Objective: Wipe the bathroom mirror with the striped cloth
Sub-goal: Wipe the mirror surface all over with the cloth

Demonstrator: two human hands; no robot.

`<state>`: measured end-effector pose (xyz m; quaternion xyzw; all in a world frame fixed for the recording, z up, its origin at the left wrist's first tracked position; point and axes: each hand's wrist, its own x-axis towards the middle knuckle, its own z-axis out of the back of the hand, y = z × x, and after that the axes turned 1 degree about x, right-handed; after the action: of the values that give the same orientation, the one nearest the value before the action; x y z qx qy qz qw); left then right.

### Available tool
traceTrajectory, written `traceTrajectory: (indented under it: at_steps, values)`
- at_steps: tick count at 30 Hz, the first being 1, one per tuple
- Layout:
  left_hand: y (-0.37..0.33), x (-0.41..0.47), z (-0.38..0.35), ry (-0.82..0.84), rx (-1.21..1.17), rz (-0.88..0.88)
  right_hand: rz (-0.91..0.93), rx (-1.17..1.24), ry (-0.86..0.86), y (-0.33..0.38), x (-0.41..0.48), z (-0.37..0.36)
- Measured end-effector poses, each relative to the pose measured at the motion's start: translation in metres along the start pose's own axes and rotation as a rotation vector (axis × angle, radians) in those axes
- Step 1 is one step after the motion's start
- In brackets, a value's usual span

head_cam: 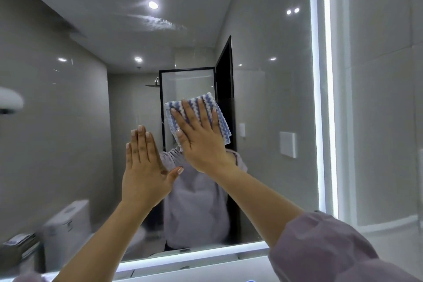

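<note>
Pressing one striped cloth [217,110] flat against the mirror [263,75] with two bare hands raised.

Nearest, one mauve sleeve [320,247] covers the right arm, low at the mirror's right corner; the two forearms reach up across the glass. The right hand [203,142] lies on the cloth near the mirror's middle, all fingers straight and spread, gripping nothing, only pushing the blue-and-white fabric onto the glass. The left hand [144,167] is lower and toward the mirror's left, fingers straight and together, thumb out, holding nothing; whether it touches the glass I cannot tell. Two light strips [327,98] edge the mirror's right side and bottom. Deep in the mirror, one black-framed shower screen [187,84] and one toilet [68,224] are reflected.
</note>
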<state>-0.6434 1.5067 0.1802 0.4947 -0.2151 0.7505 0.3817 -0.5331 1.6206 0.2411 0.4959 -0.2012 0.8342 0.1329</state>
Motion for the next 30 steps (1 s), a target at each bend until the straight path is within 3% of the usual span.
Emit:
traceTrajectory:
  at_steps: [5, 9, 20, 25, 30]
  values:
    - [0.002, 0.000, 0.000, -0.001, 0.008, -0.005, 0.152, -0.178, -0.066, -0.033, 0.001, 0.005]
    - [0.004, 0.000, -0.002, -0.012, -0.006, -0.016, 0.150, -0.217, -0.138, -0.056, 0.006, 0.009]
    - [0.004, 0.001, -0.002, 0.017, -0.003, -0.009, -0.240, -0.245, -0.097, -0.173, -0.011, 0.049]
    - [0.004, 0.001, -0.001, 0.019, 0.002, -0.015, -0.500, -0.145, -0.107, -0.213, -0.039, 0.058]
    - [0.000, -0.001, 0.007, 0.012, -0.015, -0.003, -0.528, -0.120, -0.093, -0.221, -0.049, 0.065]
